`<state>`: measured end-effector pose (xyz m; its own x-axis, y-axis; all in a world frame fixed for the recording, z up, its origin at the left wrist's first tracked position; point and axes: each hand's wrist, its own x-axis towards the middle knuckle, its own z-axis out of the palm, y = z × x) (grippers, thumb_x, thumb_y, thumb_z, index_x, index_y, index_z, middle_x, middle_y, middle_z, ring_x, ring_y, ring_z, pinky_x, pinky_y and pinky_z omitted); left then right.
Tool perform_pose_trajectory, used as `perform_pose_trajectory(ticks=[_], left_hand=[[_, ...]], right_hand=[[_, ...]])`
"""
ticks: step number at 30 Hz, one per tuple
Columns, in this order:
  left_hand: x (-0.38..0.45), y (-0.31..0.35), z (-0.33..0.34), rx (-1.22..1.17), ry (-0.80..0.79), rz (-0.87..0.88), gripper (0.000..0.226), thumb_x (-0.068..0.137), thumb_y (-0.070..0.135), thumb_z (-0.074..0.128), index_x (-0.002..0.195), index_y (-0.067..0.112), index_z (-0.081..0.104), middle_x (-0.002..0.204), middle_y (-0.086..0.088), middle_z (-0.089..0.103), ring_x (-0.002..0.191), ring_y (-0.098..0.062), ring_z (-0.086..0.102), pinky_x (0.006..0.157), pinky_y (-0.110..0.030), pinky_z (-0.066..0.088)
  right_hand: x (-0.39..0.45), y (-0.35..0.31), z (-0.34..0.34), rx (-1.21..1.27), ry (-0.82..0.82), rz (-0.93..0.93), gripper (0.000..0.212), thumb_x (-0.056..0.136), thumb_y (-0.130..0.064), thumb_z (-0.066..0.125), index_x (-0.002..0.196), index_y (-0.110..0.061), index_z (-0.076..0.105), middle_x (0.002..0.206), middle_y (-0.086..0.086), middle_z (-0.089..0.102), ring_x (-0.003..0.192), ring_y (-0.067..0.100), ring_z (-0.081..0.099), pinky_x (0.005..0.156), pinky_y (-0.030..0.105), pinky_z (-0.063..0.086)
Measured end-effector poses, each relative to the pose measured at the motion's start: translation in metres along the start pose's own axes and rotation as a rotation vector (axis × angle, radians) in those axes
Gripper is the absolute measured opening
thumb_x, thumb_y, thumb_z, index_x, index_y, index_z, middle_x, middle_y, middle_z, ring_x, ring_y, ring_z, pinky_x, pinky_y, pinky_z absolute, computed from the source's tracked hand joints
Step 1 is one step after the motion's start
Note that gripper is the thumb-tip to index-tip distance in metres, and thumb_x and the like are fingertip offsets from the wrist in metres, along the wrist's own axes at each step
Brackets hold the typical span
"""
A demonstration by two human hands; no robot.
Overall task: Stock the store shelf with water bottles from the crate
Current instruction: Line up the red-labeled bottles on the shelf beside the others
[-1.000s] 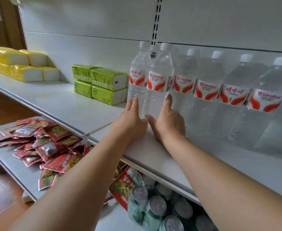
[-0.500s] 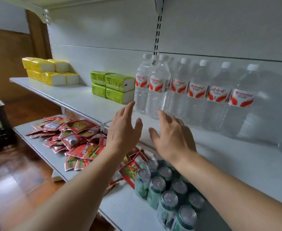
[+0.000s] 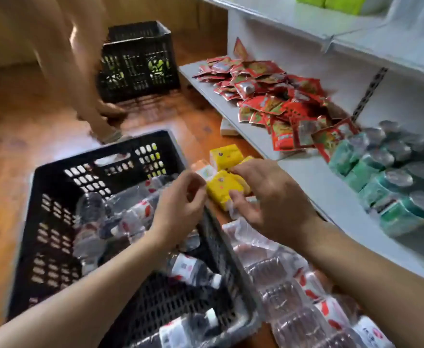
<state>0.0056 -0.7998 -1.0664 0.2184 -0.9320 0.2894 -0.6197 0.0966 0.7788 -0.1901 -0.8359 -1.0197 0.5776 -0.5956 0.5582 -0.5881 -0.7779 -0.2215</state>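
A black plastic crate (image 3: pixel 55 197) stands on the wooden floor below me. Several clear water bottles (image 3: pixel 135 214) with red-and-white labels lie loose inside it. More bottles in a plastic-wrapped pack (image 3: pixel 293 297) lie on the floor to its right. My left hand (image 3: pixel 178 209) hovers over the crate's right rim, fingers loosely curled, holding nothing. My right hand (image 3: pixel 268 197) hangs beside it above the floor, also empty. The white upper shelf (image 3: pixel 356 28) shows at the top right; the bottles standing on it are out of view.
Yellow tissue packs (image 3: pixel 221 187) lie on the floor under my hands. The lower shelf (image 3: pixel 306 172) carries red snack packets (image 3: pixel 268 96) and green cans (image 3: pixel 394 184). A second black crate (image 3: pixel 138 61) stands farther back, with another person's legs (image 3: pixel 85 71) beside it.
My hands have let go of the bottles on the upper shelf and drawn back. My view has swung down and left to the crate on the floor.
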Motion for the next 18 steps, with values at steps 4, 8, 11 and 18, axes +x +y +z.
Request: perform_pose_trajectory(ticks=[4, 8, 11, 18], left_hand=[[-0.061, -0.061, -0.040, 0.220, -0.421, -0.179, 0.011, 0.086, 0.032, 0.058, 0.076, 0.032, 0.054, 0.070, 0.009, 0.060, 0.067, -0.002, 0.051, 0.068, -0.026, 0.042], [-0.108, -0.098, -0.045, 0.499, -1.018, -0.232, 0.022, 0.092, 0.036, 0.062, 0.105, 0.018, 0.065, 0.104, -0.003, 0.070, 0.087, -0.017, 0.059, 0.075, -0.026, 0.042], [-0.129, -0.113, -0.029, 0.495, -1.263, -0.379, 0.037, 0.088, 0.042, 0.067, 0.115, 0.017, 0.062, 0.110, -0.006, 0.069, 0.091, -0.021, 0.061, 0.082, -0.033, 0.048], [-0.141, -0.152, -0.017, 0.426, -1.434, -0.468, 0.040, 0.085, 0.044, 0.071, 0.112, 0.015, 0.065, 0.100, -0.001, 0.065, 0.089, -0.022, 0.060, 0.077, -0.032, 0.052]], right_hand=[[-0.011, -0.058, 0.046, 0.150, -0.331, -0.133, 0.026, 0.088, -0.027, 0.057, 0.105, -0.010, 0.065, 0.092, 0.010, 0.066, 0.087, 0.035, 0.062, 0.074, 0.045, 0.052], [-0.015, -0.098, 0.090, 0.015, -0.932, -0.166, 0.026, 0.097, -0.035, 0.052, 0.114, -0.016, 0.054, 0.109, 0.010, 0.065, 0.104, 0.034, 0.060, 0.079, 0.044, 0.052], [-0.024, -0.114, 0.118, 0.011, -1.217, -0.163, 0.029, 0.092, -0.032, 0.061, 0.117, -0.017, 0.059, 0.114, 0.011, 0.064, 0.107, 0.033, 0.060, 0.083, 0.042, 0.053], [-0.045, -0.122, 0.179, -0.106, -1.785, 0.026, 0.047, 0.077, -0.044, 0.082, 0.110, -0.016, 0.062, 0.102, -0.001, 0.062, 0.098, 0.027, 0.061, 0.090, 0.043, 0.053]])
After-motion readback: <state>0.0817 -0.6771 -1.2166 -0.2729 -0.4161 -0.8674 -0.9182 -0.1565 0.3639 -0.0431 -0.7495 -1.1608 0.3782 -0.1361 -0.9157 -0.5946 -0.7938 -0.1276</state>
